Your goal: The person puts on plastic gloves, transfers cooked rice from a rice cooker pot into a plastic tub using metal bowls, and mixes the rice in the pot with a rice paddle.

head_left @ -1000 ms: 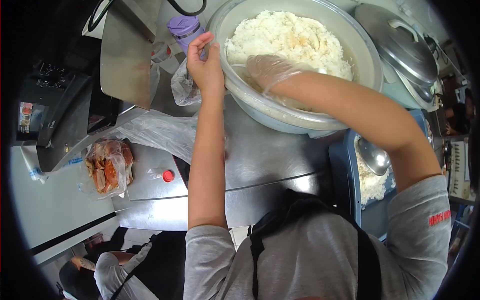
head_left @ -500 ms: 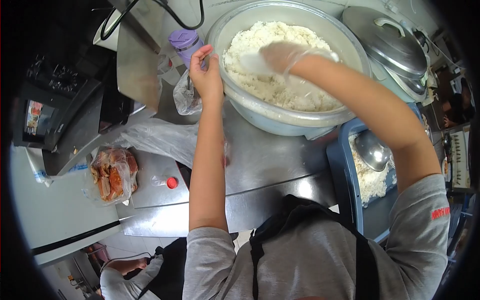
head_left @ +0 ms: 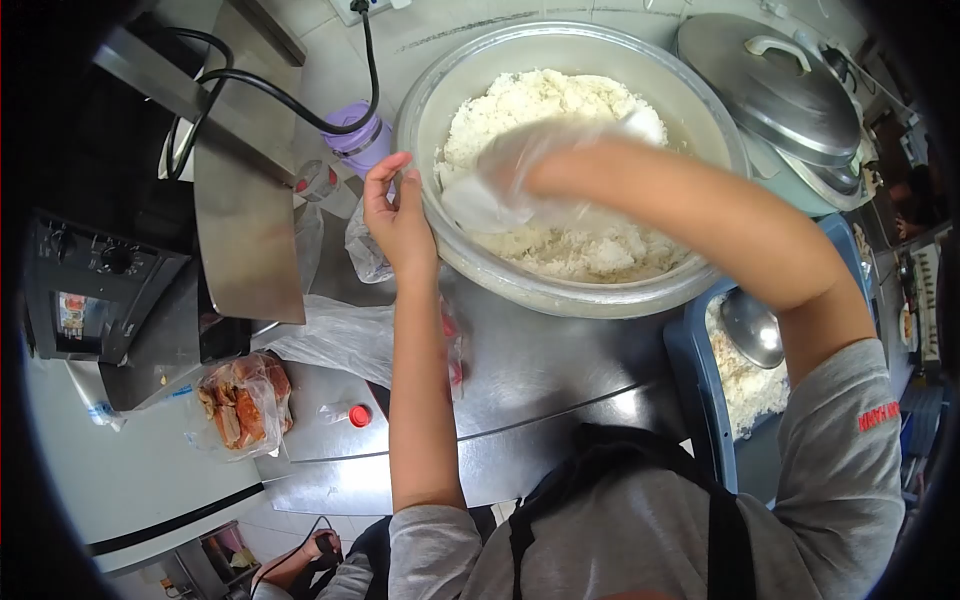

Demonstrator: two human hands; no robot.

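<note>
A big round pale tub (head_left: 690, 290) holds a heap of cooked white rice (head_left: 550, 95). My right hand (head_left: 525, 165), in a clear plastic glove, is inside the tub over the rice and smeared by motion. It grips a white scoop-like utensil (head_left: 485, 205), whose exact shape is blurred. A second white patch shows beyond my wrist; I cannot tell if it belongs to the same utensil. My bare left hand (head_left: 398, 215) rests against the tub's outer left side near the rim, thumb and fingers apart and slightly bent.
Left are a purple tumbler (head_left: 360, 140), a black cable (head_left: 290, 100), a metal panel (head_left: 245, 230), bagged browned meat (head_left: 245, 405) and a red-capped bottle (head_left: 359, 415). Right are a metal lid (head_left: 770, 90) and a blue bin (head_left: 715, 420) with rice and a metal bowl (head_left: 752, 328). Another person's hand (head_left: 322, 548) shows below.
My right hand and the white utensil have swept left and toward me across the rice. My left hand stays by the tub's side. The whole view has shifted slightly.
</note>
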